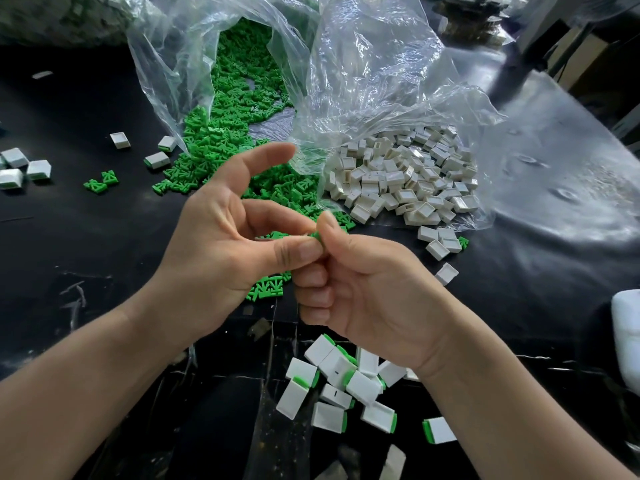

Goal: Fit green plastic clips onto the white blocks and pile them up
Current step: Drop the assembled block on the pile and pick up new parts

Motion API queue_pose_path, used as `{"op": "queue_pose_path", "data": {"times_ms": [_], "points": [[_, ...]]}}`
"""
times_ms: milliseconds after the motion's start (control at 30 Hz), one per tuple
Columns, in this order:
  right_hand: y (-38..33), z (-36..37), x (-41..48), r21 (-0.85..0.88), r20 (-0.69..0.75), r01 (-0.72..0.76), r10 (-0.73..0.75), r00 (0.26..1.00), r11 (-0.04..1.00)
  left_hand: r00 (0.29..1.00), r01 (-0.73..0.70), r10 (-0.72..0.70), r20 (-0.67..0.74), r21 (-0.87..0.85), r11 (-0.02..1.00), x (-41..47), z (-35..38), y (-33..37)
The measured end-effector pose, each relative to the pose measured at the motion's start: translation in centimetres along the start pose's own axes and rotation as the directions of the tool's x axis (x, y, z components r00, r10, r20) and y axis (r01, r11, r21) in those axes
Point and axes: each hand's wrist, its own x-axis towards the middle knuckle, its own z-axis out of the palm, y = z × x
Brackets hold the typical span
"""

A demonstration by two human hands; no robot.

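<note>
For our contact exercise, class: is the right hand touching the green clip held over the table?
Touching. In the head view the right hand pinches the green clip, no gap showing; the left hand pinches it too.

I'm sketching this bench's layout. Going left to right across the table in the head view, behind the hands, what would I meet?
cluster of clipped blocks → two loose green clips → green clip pile → heap of white blocks
</note>
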Motion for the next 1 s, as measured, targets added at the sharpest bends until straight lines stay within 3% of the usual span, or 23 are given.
{"op": "queue_pose_path", "data": {"times_ms": [100,367,733,1000], "points": [[-0.3,-0.4,0.0,0.005,-0.016,-0.007,0.007,1.0,1.0,1.0,-0.004,0.004,0.004,-0.021,1.0,-0.2,0.2,-0.2],[-0.3,-1.0,-0.1,-0.172,-0.102,0.028,-0.046,0.994,0.985,0.995,0.104,-0.104,0.011,-0.059,0.993,-0.1,-0.1,-0.3],[0.1,-0.9,0.0,-0.367,-0.149,-0.01,-0.048,0.988,0.93,0.995,0.093,-0.096,-0.035,-0.078,0.993,-0.2,0.3,-0.5],[0.9,-0.7,0.3,-0.556,-0.199,0.07,-0.215,0.956,0.828,0.992,0.117,-0.12,-0.03,-0.092,0.989,-0.4,0.4,-0.3]]}}
